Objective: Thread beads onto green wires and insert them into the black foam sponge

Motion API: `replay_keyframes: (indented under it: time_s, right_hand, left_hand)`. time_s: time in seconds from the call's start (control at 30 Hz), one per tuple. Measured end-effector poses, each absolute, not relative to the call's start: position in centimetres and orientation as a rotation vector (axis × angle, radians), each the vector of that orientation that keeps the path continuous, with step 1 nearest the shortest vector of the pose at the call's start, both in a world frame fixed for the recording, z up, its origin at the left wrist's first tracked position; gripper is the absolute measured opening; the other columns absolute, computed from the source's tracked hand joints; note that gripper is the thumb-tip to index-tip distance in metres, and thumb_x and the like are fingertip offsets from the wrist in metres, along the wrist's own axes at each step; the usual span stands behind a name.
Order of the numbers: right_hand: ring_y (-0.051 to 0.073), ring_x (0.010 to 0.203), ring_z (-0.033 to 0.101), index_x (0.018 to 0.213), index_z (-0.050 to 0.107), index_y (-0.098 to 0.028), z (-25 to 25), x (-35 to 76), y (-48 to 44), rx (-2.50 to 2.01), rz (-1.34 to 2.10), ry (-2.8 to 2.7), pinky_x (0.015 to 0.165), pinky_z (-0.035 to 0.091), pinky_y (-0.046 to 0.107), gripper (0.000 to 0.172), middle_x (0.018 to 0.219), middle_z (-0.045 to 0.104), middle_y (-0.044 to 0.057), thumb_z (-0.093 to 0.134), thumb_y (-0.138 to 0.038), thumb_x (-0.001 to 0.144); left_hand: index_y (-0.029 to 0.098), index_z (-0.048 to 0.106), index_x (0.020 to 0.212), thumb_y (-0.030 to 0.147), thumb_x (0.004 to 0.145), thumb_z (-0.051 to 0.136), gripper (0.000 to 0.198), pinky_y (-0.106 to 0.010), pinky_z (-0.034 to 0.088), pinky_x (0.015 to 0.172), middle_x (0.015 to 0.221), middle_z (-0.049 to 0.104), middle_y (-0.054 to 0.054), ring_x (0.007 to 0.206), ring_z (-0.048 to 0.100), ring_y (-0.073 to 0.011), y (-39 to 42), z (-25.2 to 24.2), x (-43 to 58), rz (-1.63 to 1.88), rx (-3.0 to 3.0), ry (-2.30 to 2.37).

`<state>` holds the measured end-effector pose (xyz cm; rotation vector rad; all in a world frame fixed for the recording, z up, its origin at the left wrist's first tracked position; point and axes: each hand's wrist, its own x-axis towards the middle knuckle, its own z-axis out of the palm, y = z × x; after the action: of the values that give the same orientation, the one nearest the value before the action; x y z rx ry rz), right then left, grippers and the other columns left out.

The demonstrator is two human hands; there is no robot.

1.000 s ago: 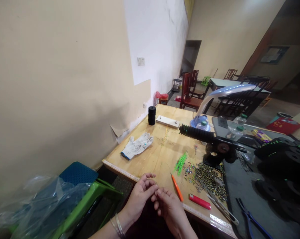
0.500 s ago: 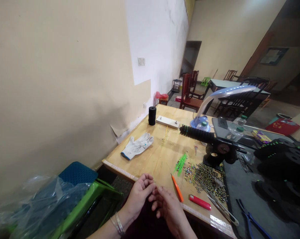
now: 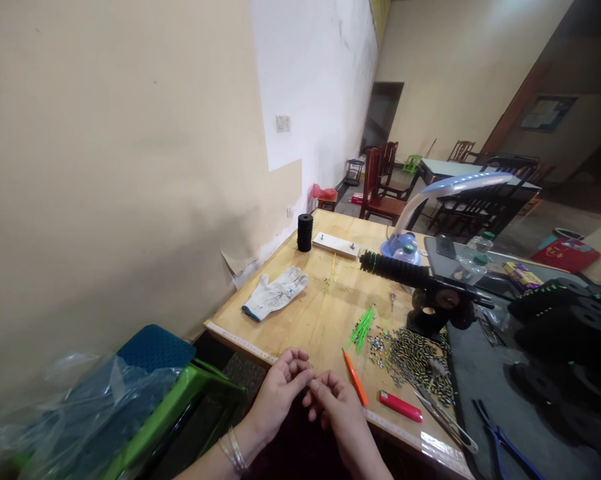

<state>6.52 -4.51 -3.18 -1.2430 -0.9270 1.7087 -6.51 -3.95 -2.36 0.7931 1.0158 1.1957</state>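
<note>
Barely visible thread (image 3: pixel 308 363) between hands (image 3: pixel 308 397)

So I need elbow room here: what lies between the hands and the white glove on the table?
In the head view, only bare wooden table separates the white glove from the left hand and right hand.

Pretty soft daylight overall, wall (image 3: pixel 105 167) and tabletop (image 3: pixel 325 313) evenly lit, right side of the room falls off dark. Wide lens bends the edges hard, and the plastic bag (image 3: pixel 80 407) is smeary.
</note>
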Motion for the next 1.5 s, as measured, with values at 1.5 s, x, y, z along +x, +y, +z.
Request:
replay_keyframes:
  time_s: [1.5]
  right_hand:
    - [0.005, 0.04, 0.036, 0.063, 0.056, -0.017, -2.6, 5.6, -1.4, -1.312, 1.618, -1.062, 0.043, 0.025, 0.02, 0.054, 0.048, 0.06, -0.003, 0.074, -0.067, 0.058]
  left_hand:
    - [0.018, 0.054, 0.097, 0.024, 0.082, 0.061, 0.017, -0.031, 0.046, 0.08, 0.081, 0.064, 0.0, 0.08, 0.061, -0.0169, -0.8, -2.0, -8.7, 1.173, 1.181, 1.095]
